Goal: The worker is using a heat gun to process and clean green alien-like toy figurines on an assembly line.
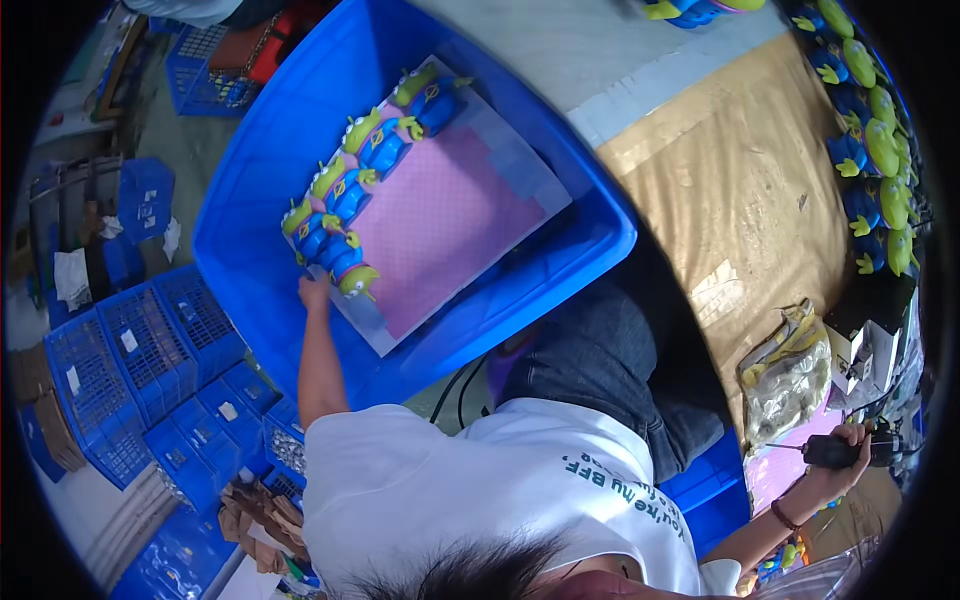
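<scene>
The left hand (315, 289) touches a toy (357, 281) near the sheet's (440, 225) left corner in the tub (598, 238); whether it grips, I cannot tell. The right hand (847, 472) clasps a screwdriver (826, 452) near a bag (790, 385). Four others (382, 150) line the sheet's upper-left edge.

Smooth, glossy plastic was seen in the blue bin (240, 215) and the toy figures (347, 197). A matt finish was shown by the pink sheet (435, 230). Black plastic was noted on the screwdriver (826, 452), crinkled shiny film on the bag (787, 385).
</scene>
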